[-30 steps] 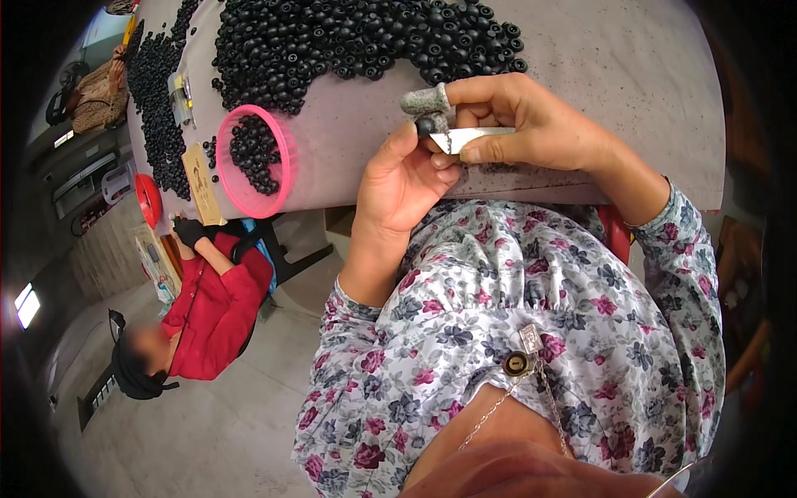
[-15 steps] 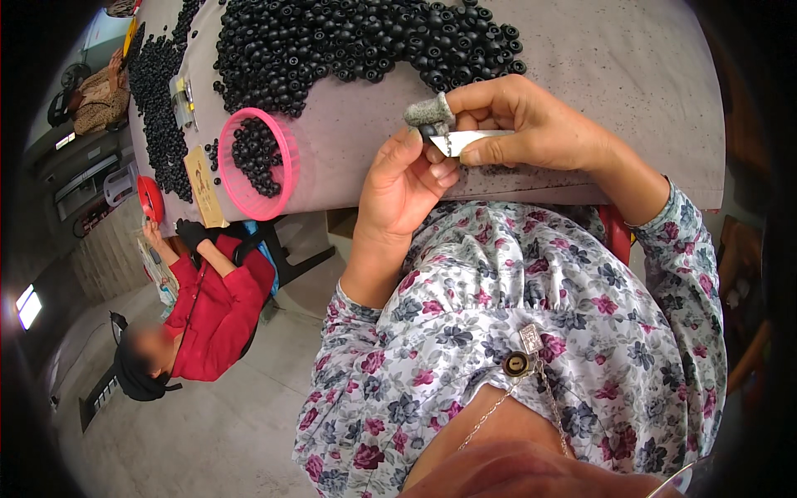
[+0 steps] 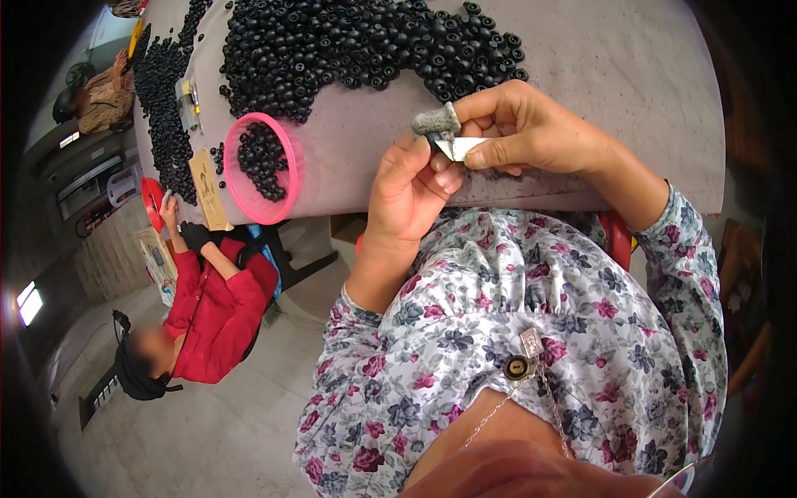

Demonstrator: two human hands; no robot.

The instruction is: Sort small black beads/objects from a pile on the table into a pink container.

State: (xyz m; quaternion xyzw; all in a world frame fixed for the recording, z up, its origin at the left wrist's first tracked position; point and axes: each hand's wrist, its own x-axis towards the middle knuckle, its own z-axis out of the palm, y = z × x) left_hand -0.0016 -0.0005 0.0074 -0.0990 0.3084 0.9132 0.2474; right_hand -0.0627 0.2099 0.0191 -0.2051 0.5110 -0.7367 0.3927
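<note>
My left hand [image 3: 402, 192] pinches a small round black part [image 3: 435, 143], mostly hidden behind my fingers. Between thumb and fingers of my right hand [image 3: 544, 137] is a white, flat, pointed piece [image 3: 463, 149] that looks like a small blade; its tip meets the black part. A grey cloth finger cover [image 3: 436, 119] sits over my right index fingertip, just above the part. Both hands are together over the table's near edge. Beyond them spreads a big pile of similar round black parts [image 3: 357, 46]. A pink plastic basket [image 3: 292, 170] to the left holds several more.
Dark crumbs dot the grey tablecloth [image 3: 598, 50]. Left of the basket lie a tan card strip [image 3: 209, 189], a clear packet [image 3: 189, 106] and another heap of black parts [image 3: 166, 108]. A co-worker in red [image 3: 220, 307] sits left with a red dish [image 3: 152, 204]; another person is farther off.
My hands have shifted very slightly right, still pressed together on the black part. The co-worker's bare hand has moved up a little beside the red dish.
</note>
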